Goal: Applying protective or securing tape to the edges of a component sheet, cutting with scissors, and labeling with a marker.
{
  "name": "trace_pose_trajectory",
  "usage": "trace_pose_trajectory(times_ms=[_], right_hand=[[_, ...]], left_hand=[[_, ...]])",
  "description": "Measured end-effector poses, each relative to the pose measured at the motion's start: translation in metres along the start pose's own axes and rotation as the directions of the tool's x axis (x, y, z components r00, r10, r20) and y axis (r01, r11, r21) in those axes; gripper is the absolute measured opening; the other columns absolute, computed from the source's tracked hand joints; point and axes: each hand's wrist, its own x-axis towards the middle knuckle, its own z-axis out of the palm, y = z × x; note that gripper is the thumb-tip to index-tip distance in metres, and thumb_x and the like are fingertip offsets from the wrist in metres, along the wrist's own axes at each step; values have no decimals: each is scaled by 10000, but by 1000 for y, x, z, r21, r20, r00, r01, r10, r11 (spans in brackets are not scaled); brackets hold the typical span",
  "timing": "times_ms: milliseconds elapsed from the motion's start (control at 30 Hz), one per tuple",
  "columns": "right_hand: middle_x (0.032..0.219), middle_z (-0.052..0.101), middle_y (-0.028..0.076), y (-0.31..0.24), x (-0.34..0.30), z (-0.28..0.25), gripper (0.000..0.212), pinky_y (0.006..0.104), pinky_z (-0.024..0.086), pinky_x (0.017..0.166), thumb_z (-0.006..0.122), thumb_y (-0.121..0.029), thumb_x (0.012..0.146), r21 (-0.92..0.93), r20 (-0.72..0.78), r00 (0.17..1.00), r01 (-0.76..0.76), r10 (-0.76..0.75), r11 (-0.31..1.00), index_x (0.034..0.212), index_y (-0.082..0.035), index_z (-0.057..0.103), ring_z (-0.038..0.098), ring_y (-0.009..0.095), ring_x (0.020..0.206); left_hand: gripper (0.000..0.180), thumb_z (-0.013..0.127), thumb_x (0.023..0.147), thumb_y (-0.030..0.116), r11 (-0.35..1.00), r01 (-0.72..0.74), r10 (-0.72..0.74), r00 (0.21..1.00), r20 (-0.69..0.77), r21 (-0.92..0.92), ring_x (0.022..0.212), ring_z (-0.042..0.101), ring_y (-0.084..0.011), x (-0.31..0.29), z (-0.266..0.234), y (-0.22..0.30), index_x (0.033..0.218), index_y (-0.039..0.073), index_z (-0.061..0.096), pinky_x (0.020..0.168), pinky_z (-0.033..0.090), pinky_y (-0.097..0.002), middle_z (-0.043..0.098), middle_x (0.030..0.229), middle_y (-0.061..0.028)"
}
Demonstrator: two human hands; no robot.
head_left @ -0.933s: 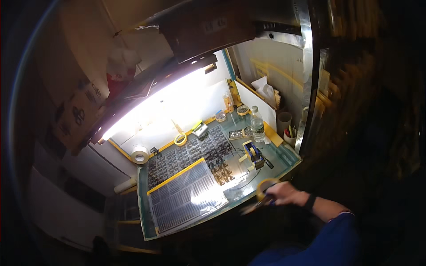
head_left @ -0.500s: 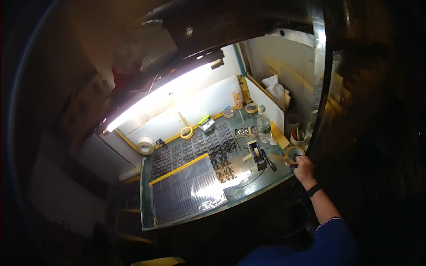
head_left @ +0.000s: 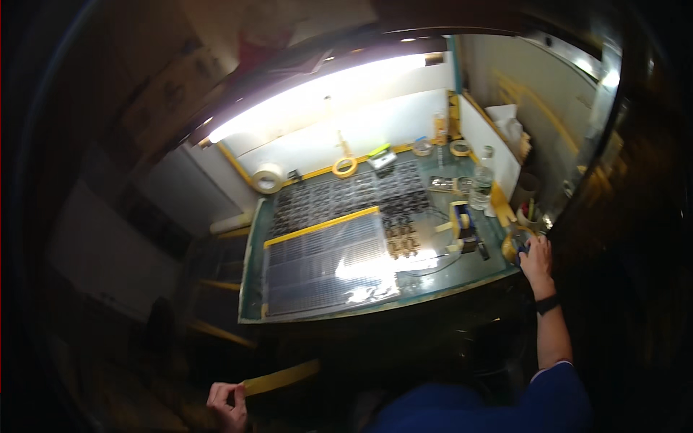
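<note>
My left hand (head_left: pixel 229 406), low in the view and clear of the table, pinches one end of a strip of yellow tape (head_left: pixel 283 378) that sticks out to the right. At the table's right front corner my right hand (head_left: pixel 536 260) has its fingers closed on a roll of yellow tape (head_left: pixel 510 247); something small and blue shows by the fingertips. On the glass-topped light table lies a clear film sheet (head_left: pixel 325 270) with a fine dark pattern and yellow tape (head_left: pixel 321 226) along its far edge. A larger dark-patterned film (head_left: pixel 339 195) lies behind it.
Left of my right hand stands a blue tape dispenser (head_left: pixel 463 220). Behind it are a clear bottle (head_left: pixel 481 182) and a pen cup (head_left: pixel 528 214). Tape rolls (head_left: pixel 345 167) and a wide white roll (head_left: pixel 268 179) line the back. A lit tube (head_left: pixel 325 94) hangs above.
My left hand has come into view at the bottom with the tape strip. The table has shifted up and right in the picture. My right hand stays at the roll, which now appears tilted.
</note>
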Motion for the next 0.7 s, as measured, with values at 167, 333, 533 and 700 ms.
trace_pose_trajectory(times_ms=[167, 333, 533, 700], right_hand=[[975, 614, 151, -195, -25, -49, 364, 382, 456, 841, 758, -131, 672, 602, -50, 734, 563, -677, 566, 977, -17, 593, 580, 301, 964], [985, 628, 134, -400, -121, -100, 477, 387, 438, 867, 737, -249, 729, 857, -73, 183, 515, -980, 32, 1104, -29, 542, 575, 304, 983], [804, 601, 173, -508, -197, -82, 458, 434, 447, 747, 594, -142, 762, 831, 93, 9, 549, -996, 82, 1142, 9, 387, 592, 362, 829], [786, 613, 167, -532, -210, -108, 444, 405, 497, 689, 599, -27, 726, 817, 99, 239, 535, -966, 216, 1133, 17, 427, 614, 356, 780]], left_hand=[[425, 453, 938, 321, 947, -4, 36, 995, 94, -321, 637, 575, -300, 26, 14, -12, 683, 7, 585, 578, 441, -387, 560, 657, -130], [341, 496, 921, 280, 829, -343, 398, 916, 36, -442, 630, 566, -307, 75, 11, -22, 705, 29, 579, 570, 455, -382, 546, 669, -112], [279, 564, 886, 275, 782, -389, 456, 890, 22, -487, 661, 583, -294, 87, -1, -81, 755, 33, 607, 565, 468, -378, 558, 710, -103], [860, 455, 826, 658, 548, -173, 146, 983, -110, -818, 1074, 532, -238, 96, -2, -135, 1338, -29, 379, 869, 429, -357, 367, 1324, -171]])
